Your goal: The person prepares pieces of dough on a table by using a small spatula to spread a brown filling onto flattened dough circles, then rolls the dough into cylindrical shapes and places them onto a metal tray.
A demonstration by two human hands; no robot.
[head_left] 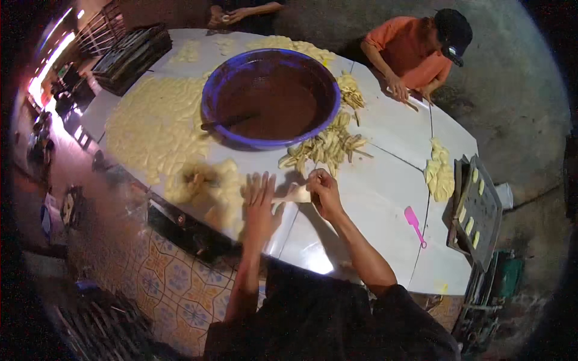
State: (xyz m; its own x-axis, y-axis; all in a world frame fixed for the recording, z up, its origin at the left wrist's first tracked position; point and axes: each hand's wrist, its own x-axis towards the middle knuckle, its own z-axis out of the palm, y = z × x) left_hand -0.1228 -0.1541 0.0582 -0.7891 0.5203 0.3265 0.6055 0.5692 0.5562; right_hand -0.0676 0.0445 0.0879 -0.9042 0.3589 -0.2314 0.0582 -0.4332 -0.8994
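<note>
My left hand [260, 195] lies flat on the near edge of the white table, its fingers stretched out over one end of a thin pale strip of dough [300, 195]. At the strip's other end, my right hand [325, 191] is closed, with thumb and fingers pinched on the dough. Just beyond my right hand is a pile of sliced banana pieces [328, 147]. Many flat pale dough pieces [156, 120] spread over the table's left side, some right beside my left hand. A blurred dark smudge covers a few of them.
A big blue basin [269, 144] of brown filling, a dark-handled utensil [232, 121] in it, stands mid-table. To the right are a pink spatula [414, 225], more dough [439, 171] and a dark tray [481, 207] with several rolled pieces. Two people [406, 45] work across the table.
</note>
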